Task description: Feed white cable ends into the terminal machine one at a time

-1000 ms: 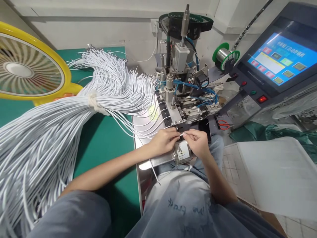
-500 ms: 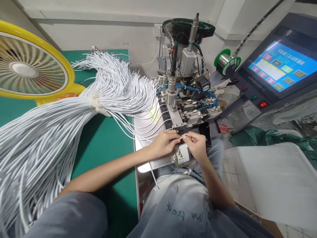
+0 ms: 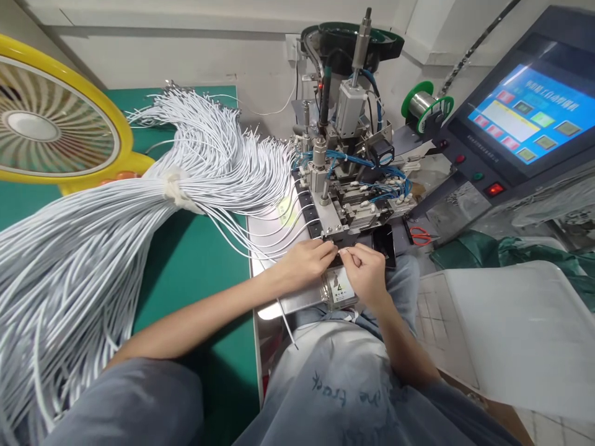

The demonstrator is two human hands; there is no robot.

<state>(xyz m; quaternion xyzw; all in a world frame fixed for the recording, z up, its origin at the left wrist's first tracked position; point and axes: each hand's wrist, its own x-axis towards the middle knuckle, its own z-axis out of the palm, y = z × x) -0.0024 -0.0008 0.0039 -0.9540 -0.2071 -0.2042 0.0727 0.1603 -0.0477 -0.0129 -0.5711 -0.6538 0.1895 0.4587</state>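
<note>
Both hands, left (image 3: 309, 263) and right (image 3: 365, 272), pinched near a white cable end (image 3: 343, 251), mostly hidden by fingertips. Beyond them stood a machine (image 3: 348, 179); left of them, a cable bundle (image 3: 209, 179) ran out of frame.

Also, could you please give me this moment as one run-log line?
left hand: pinching wire | right hand: pinched beside it, hold unclear | bundle: tied, over green table | machine: beyond hands | screen: lit
</note>
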